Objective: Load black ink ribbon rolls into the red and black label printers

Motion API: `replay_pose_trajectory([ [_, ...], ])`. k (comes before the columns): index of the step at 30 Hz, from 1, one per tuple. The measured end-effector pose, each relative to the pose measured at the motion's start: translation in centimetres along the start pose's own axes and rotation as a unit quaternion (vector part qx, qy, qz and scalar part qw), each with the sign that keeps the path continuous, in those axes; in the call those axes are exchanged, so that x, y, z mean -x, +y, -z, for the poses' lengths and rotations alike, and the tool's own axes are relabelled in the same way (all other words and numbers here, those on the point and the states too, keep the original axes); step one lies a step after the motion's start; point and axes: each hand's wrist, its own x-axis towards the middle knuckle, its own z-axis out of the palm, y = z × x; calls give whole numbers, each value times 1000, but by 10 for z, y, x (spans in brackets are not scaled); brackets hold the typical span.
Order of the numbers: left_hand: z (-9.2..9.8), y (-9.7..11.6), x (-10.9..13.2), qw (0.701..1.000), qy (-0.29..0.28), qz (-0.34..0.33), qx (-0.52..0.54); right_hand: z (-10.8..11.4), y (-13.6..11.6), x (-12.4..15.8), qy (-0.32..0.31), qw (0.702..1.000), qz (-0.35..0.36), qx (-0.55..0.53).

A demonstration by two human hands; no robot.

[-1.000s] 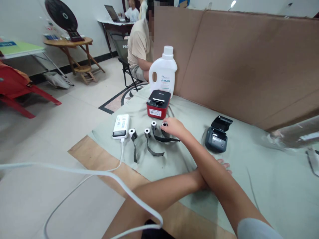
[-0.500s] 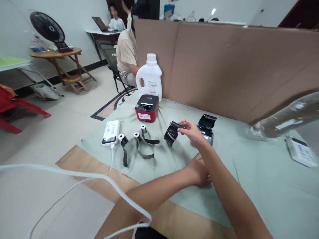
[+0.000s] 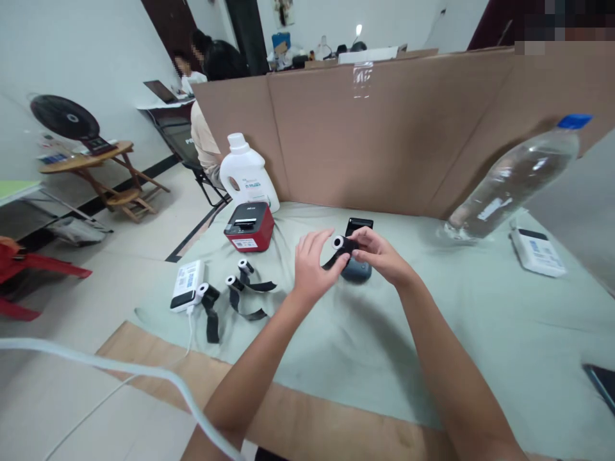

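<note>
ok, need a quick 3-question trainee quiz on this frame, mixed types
1. True or false: the small black ribbon roll with a white core is held by both the right hand and the left hand.
2. How many similar black rolls lie loose on the pale green cloth? A) one B) three C) five
3. Fill in: the dark grey printer with its lid up sits directly behind the ___.

Key: 1 true; 2 B; 3 hands
</note>
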Motion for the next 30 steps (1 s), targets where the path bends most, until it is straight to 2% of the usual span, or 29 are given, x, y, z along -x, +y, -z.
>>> replay_pose_trajectory([
  [3,-2,-6,-20,995,-94,-1,-17,4,-1,-1,7,1000,-1,0],
  [4,-5,-7,-23,993,-109,-9,-36,5,-2,-1,19,1000,-9,11],
  [7,-17,-6,-24,983,-123,-48,-125,6,-2,-1,67,994,-39,84],
  [10,-30,-2,-16,970,-138,-78,-183,9,-3,1,87,978,-47,184],
  [16,-49,-2,1,963,-156,-83,-206,7,-3,3,79,950,-57,296],
  [21,-53,-2,4,966,-149,-77,-196,1,-1,3,87,924,-62,366],
  [24,-50,0,1,978,-143,-35,-145,6,-1,3,63,936,-55,342],
  [27,-47,0,-4,988,-133,77,-25,16,-2,4,17,956,-46,290],
  [30,-47,-3,-7,957,-120,219,149,25,-1,5,-3,969,-29,245],
])
